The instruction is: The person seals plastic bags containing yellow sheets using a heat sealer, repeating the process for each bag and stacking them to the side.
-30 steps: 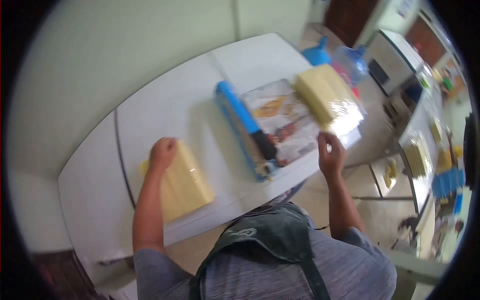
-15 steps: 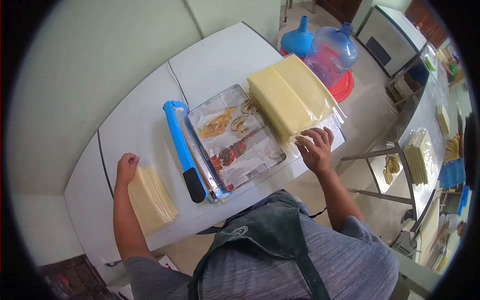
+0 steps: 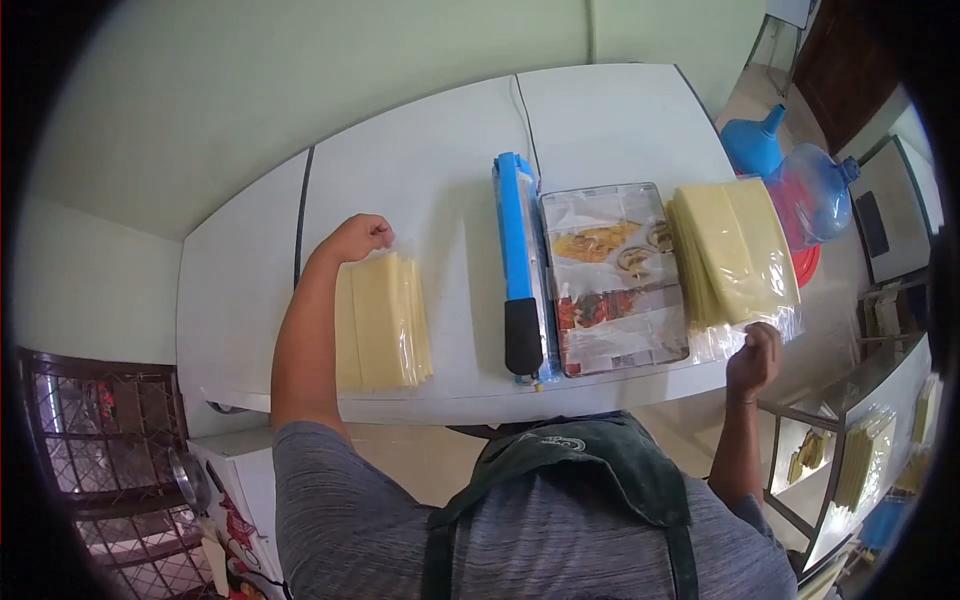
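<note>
My left hand [image 3: 362, 238] is closed at the far edge of a pile of flat, pale yellow sheets in clear plastic packets [image 3: 378, 325]. Whether film is pinched in its fingers is hidden. A taller stack of similar packets [image 3: 735, 245] lies at the table's right end. At that stack's near edge, where clear film sticks out, my right hand [image 3: 757, 362] has its fingers drawn together on a packet's film edge. Between the piles lie a blue bar-type bag sealer [image 3: 515, 235] with a black handle and a shallow clear-covered case [image 3: 620, 340] with food pictures inside.
The white table [image 3: 440, 130] has a dark cord across its far part. Beyond its right end stand a blue funnel-topped container [image 3: 752, 148] and a clear water jug [image 3: 815, 200]. A metal rack [image 3: 825, 430] with more yellow packets is at right, a dark lattice [image 3: 100, 430] at left.
The view has turned and shifted, so the table now looks straighter. My right hand's spread fingers have drawn together at the right stack's near edge. My left hand stays at the left pile's far edge.
</note>
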Demonstrator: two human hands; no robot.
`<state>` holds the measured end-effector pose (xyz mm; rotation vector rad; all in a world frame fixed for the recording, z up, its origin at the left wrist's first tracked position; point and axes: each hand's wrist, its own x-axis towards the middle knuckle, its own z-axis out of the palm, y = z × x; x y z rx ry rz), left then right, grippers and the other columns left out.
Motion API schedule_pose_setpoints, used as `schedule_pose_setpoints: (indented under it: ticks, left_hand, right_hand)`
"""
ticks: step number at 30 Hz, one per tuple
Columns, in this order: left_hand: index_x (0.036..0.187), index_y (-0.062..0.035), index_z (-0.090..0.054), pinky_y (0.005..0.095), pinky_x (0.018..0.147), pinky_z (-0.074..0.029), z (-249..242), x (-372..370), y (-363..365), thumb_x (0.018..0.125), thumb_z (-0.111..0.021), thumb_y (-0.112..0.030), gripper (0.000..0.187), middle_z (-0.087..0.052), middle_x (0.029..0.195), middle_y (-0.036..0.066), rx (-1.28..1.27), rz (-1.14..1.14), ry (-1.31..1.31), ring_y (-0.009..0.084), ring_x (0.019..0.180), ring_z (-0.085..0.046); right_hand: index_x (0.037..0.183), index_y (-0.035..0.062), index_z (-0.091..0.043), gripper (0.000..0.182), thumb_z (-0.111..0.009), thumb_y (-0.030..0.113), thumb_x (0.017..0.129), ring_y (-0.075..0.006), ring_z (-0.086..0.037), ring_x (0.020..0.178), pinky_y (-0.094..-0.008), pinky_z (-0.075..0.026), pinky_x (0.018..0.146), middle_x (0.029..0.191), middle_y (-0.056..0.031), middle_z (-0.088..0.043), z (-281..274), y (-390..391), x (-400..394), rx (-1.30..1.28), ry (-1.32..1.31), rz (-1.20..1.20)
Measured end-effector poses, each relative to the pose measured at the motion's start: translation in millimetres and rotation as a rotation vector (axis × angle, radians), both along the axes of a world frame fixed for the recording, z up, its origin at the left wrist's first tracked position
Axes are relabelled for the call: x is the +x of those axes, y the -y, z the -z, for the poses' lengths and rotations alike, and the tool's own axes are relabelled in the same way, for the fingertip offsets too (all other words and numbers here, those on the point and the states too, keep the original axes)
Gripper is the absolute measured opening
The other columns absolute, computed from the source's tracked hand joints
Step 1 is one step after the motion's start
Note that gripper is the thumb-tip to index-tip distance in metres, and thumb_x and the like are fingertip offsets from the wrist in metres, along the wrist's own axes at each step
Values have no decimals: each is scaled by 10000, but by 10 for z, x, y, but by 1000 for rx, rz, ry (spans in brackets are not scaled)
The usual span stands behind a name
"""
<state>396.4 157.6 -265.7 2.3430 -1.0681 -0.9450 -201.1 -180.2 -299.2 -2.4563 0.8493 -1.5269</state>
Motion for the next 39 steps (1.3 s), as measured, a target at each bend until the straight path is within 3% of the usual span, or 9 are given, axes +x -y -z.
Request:
schedule_pose_setpoints:
  ticks: [5,8,11,17,21,25,29,35,39]
  left_hand:
    - [958,-17,-687,313,790,-510,-92,-156,21,871,-659,-77,110,-703,891,67,72,34,-33,158,825,-632]
    - [1036,-20,-673,329,818,-515,-71,-160,66,881,-677,-136,194,-704,927,87,19,98,97,174,868,-640]
    - [1129,-34,-645,344,854,-515,-71,-573,304,893,-694,-200,293,-700,1008,101,-258,58,312,199,920,-649]
    - [1287,4,-543,379,1006,-447,980,-1833,833,1042,-426,-403,490,-663,1161,190,-449,-450,-157,289,1124,-619]
    - [1371,16,-473,385,1029,-426,1018,-2539,835,1049,-377,-411,543,-598,1272,223,-582,-466,-267,321,1221,-554]
    - [1352,20,-478,337,917,-465,853,-2635,653,1035,-428,-448,567,-588,1211,121,-689,-606,-374,202,1077,-567]
    - [1333,31,-492,318,867,-494,736,-2519,624,1007,-482,-459,589,-596,1212,126,-698,-660,-478,173,1044,-593]
    - [1118,10,-616,309,749,-510,492,-2278,799,985,-531,-468,504,-652,937,101,-534,-651,-590,188,823,-626]
    - [868,-9,-626,318,629,-490,461,-2318,875,979,-559,-431,442,-602,729,57,-297,-517,-458,171,655,-578]
  right_hand:
    - [821,-24,-580,125,-482,-99,839,-251,-595,698,-334,-489,656,767,-132,-602,-318,312,187,-208,55,170]
    - [828,-58,-567,68,-503,-81,838,-176,-541,693,-289,-449,611,748,-102,-565,-414,796,46,251,853,-476]
    - [814,-20,-584,135,-509,2,924,-262,-572,591,-336,-452,534,684,-134,-565,-1667,498,656,-625,240,-21]
    - [890,16,-613,330,-554,-179,631,-226,-640,806,-309,-505,742,835,-117,-640,-1834,575,1575,107,-86,-563]
    - [980,80,-649,209,-681,63,774,-296,-598,1046,-425,-445,931,1040,-98,-659,-1021,32,2318,153,-440,-669]
    - [1531,86,-226,872,-600,538,887,-437,-215,1427,-604,-155,1140,1531,-243,-258,-353,-421,2271,271,-572,-171]
    - [1515,-20,-213,960,-539,624,882,-455,-176,1447,-595,-108,1160,1537,-303,-223,-67,-643,1990,461,-855,181]
    - [1526,-4,-227,957,-405,697,899,-400,-92,1493,-606,-50,1170,1577,-272,-189,-29,-503,2006,196,-946,-510]
    - [1542,67,-242,913,-340,721,911,-389,-96,1496,-661,-47,1147,1611,-213,-144,-106,-864,1828,62,-1021,-367]
